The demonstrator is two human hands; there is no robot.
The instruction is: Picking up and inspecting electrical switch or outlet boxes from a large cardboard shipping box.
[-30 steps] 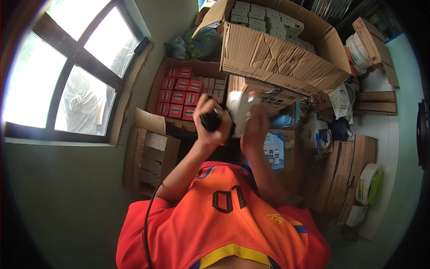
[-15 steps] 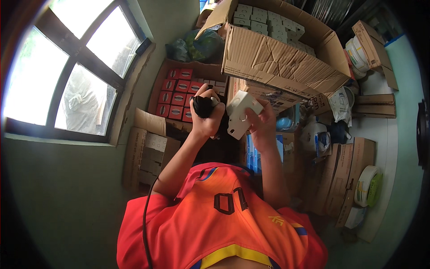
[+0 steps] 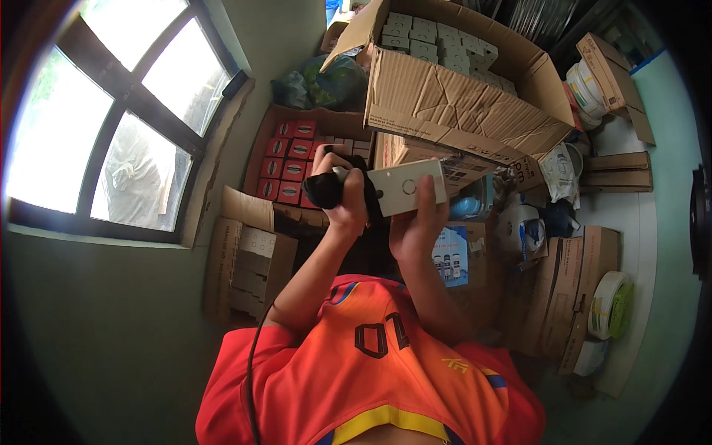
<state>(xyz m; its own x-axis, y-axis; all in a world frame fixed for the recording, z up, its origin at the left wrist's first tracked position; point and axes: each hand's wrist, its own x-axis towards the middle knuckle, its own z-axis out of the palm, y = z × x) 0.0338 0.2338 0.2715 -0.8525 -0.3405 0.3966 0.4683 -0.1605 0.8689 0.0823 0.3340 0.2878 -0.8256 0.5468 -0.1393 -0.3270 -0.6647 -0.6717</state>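
Observation:
My left hand (image 3: 348, 206) is closed around a bunched black cloth-like bundle (image 3: 324, 190). Dark material also hangs on the side of that hand toward the white box. My right hand (image 3: 417, 231) grips a white rectangular plastic box (image 3: 391, 194) with a round mark on its face, thumb on the front and fingers mostly hidden behind. The box's left end meets the dark material beside my left hand; whether they press together I cannot tell. Both hands are in front of my chest, over the stacked cartons.
Beyond my left hand stands a carton of small red boxes (image 3: 272, 167). A large open carton (image 3: 460, 93) of white boxes rises at the far side. A smaller open carton (image 3: 248, 259) sits at left below the window (image 3: 148, 167). Cartons and bags crowd the right; a cable (image 3: 251, 386) runs beside my left arm.
The white box has turned from a tilt to nearly level, its face toward me, and moved against the left hand's side. The black bundle has shifted slightly left and down.

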